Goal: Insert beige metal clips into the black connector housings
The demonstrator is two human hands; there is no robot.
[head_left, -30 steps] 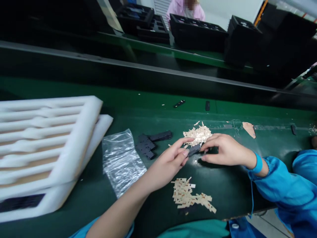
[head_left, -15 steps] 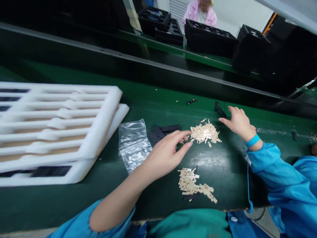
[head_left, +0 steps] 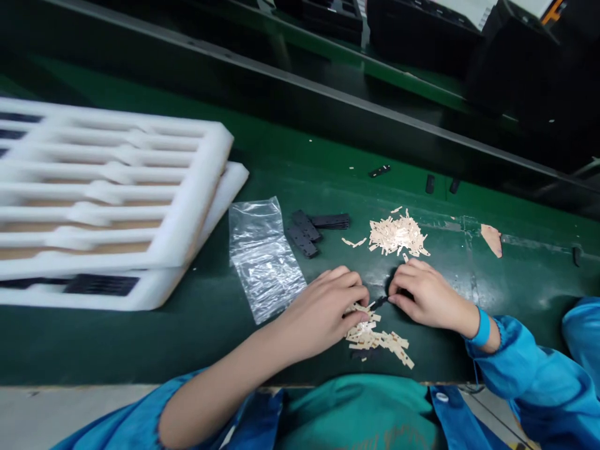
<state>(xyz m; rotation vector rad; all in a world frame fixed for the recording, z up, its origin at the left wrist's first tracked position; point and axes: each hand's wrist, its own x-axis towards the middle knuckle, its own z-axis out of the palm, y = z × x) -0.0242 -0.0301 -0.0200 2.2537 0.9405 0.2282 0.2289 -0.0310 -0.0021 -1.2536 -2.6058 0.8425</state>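
Note:
Over the nearer pile of small cream-coloured flat strips [head_left: 370,337], my left hand [head_left: 330,306] has its fingers curled and closed at the pile's upper left. Whatever lies between the fingertips is hidden. My right hand [head_left: 429,294] pinches the end of a small black strip [head_left: 379,303], which reaches left toward my left fingertips. Farther off, beyond my right hand, is a bigger pile of the same cream strips [head_left: 398,234]. A cluster of flat black parts [head_left: 304,231] lies behind my left hand.
White foam trays [head_left: 178,250] with slots are stacked at the left. A clear plastic bag [head_left: 267,269] lies beside my left forearm. Loose black pieces [head_left: 430,183] and a tan scrap [head_left: 491,240] are on the green bench. A blue sleeve [head_left: 581,337] shows at the right edge.
My right hand has come nearer and left from the far black piece, now pinching a black strip. My left hand has moved from beside the far pile to the near pile, closing its fingers.

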